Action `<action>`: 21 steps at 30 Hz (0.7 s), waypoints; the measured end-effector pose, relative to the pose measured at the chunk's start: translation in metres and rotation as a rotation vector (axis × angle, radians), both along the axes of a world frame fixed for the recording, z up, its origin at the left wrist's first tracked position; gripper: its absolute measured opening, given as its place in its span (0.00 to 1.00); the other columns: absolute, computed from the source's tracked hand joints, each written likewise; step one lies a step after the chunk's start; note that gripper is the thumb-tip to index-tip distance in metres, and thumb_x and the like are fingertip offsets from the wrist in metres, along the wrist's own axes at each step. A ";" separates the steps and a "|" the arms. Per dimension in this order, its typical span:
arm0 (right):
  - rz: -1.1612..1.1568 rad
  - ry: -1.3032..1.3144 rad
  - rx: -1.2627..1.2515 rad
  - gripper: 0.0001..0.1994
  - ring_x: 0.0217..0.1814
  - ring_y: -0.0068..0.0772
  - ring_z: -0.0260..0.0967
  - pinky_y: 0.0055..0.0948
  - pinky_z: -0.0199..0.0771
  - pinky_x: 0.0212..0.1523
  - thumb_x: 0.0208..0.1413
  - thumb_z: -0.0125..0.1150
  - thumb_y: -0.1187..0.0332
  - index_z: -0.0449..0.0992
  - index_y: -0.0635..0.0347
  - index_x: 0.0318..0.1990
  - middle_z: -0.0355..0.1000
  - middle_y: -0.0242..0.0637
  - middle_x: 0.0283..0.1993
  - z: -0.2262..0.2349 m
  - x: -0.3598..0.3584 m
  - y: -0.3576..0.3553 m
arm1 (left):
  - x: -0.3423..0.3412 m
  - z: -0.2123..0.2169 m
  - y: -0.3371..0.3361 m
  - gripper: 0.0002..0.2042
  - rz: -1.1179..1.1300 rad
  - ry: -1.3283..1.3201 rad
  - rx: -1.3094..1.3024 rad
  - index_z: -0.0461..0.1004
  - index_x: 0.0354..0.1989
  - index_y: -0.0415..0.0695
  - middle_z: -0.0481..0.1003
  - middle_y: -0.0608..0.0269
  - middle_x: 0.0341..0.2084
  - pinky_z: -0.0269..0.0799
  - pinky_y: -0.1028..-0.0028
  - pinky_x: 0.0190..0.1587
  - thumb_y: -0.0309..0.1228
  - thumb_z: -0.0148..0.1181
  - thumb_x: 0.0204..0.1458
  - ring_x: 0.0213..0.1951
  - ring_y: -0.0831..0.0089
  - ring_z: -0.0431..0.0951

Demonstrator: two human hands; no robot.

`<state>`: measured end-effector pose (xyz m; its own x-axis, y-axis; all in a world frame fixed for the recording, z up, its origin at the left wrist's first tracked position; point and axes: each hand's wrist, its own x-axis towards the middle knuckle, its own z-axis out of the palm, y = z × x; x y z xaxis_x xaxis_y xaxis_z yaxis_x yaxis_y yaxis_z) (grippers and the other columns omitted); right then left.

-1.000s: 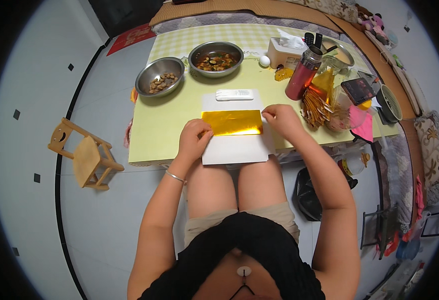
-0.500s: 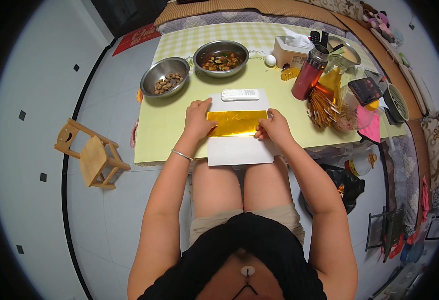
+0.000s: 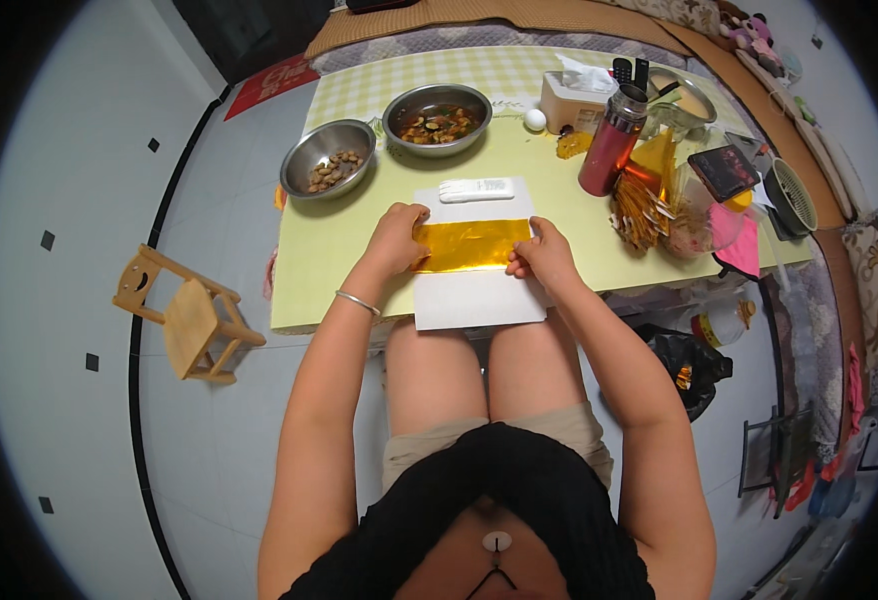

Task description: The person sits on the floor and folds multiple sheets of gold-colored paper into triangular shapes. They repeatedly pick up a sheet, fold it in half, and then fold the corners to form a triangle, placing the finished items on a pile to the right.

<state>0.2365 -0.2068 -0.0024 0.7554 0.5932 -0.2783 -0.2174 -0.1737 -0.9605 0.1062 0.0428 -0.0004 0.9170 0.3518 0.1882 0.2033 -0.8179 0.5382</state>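
Note:
A shiny gold foil paper (image 3: 471, 246) lies across a white sheet (image 3: 479, 303) at the table's near edge, its long sides running left to right. My left hand (image 3: 396, 240) holds its left end, thumb on top. At the right end, my right hand (image 3: 547, 256) pinches the foil between thumb and curled fingers. Just beyond the foil, a flat, oblong white object (image 3: 475, 190) rests on the white sheet; its kind is unclear. The white sheet overhangs the table edge above my thighs.
Two steel bowls, one with nuts (image 3: 295, 168), one with food in liquid (image 3: 395, 128), stand beyond my left hand. To the right are a red flask (image 3: 611, 150), folded gold papers (image 3: 641, 210), a tissue box (image 3: 567, 104) and a phone (image 3: 723, 174). A wooden chair (image 3: 191, 318) stands left.
The view has shifted slightly. Both hands keep their hold on the ends of the gold foil paper, which stays almost in the same place.

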 end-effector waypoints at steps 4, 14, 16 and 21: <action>0.003 -0.056 -0.024 0.34 0.23 0.31 0.76 0.24 0.78 0.23 0.62 0.53 0.81 0.47 0.72 0.74 0.75 0.44 0.30 -0.006 0.000 0.003 | 0.009 0.004 0.010 0.25 0.016 0.216 -0.042 0.79 0.46 0.41 0.80 0.49 0.44 0.76 0.62 0.51 0.26 0.78 0.33 0.46 0.51 0.79; -0.035 0.104 0.117 0.24 0.25 0.29 0.77 0.23 0.79 0.24 0.66 0.53 0.75 0.58 0.70 0.67 0.76 0.43 0.31 -0.002 0.004 -0.003 | -0.016 0.003 -0.007 0.05 0.167 0.018 -0.560 0.79 0.29 0.37 0.80 0.59 0.26 0.76 0.72 0.32 0.16 0.66 0.44 0.29 0.71 0.82; -0.056 0.156 0.144 0.17 0.26 0.29 0.77 0.23 0.79 0.24 0.66 0.55 0.74 0.66 0.69 0.60 0.77 0.42 0.32 -0.001 0.007 -0.005 | -0.023 0.006 -0.016 0.04 0.193 -0.045 -0.765 0.78 0.31 0.36 0.80 0.60 0.27 0.76 0.75 0.31 0.15 0.64 0.48 0.29 0.74 0.82; -0.090 0.205 0.215 0.06 0.26 0.29 0.78 0.22 0.80 0.22 0.66 0.59 0.70 0.74 0.65 0.40 0.77 0.40 0.32 0.000 0.007 -0.007 | -0.041 0.009 -0.029 0.00 0.256 -0.152 -1.061 0.78 0.34 0.36 0.81 0.59 0.29 0.80 0.79 0.33 0.20 0.63 0.56 0.33 0.73 0.84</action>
